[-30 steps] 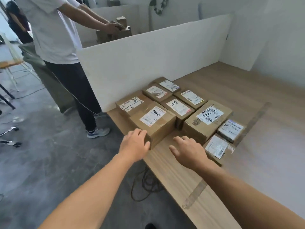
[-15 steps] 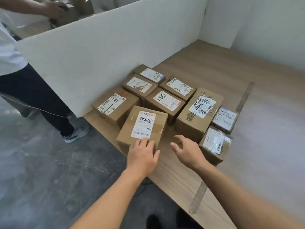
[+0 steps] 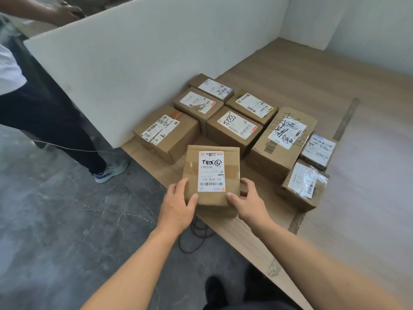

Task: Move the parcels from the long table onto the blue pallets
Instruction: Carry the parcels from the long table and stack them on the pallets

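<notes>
a parcel (image 3: 212, 175) sits at the table's (image 3: 301, 90) near edge (between both hands), seven parcels (image 3: 234, 128) clustered behind it, a white partition (image 3: 134, 63) to their left.

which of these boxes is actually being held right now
The front parcel, by the table edge, its tall label scrawled in black: left hand and right hand grip its near corners. No hand touches the rest.

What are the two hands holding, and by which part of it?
One cardboard parcel, by its near end: the left hand grips the near left corner, the right hand the near right corner, thumbs on its top face.
</notes>
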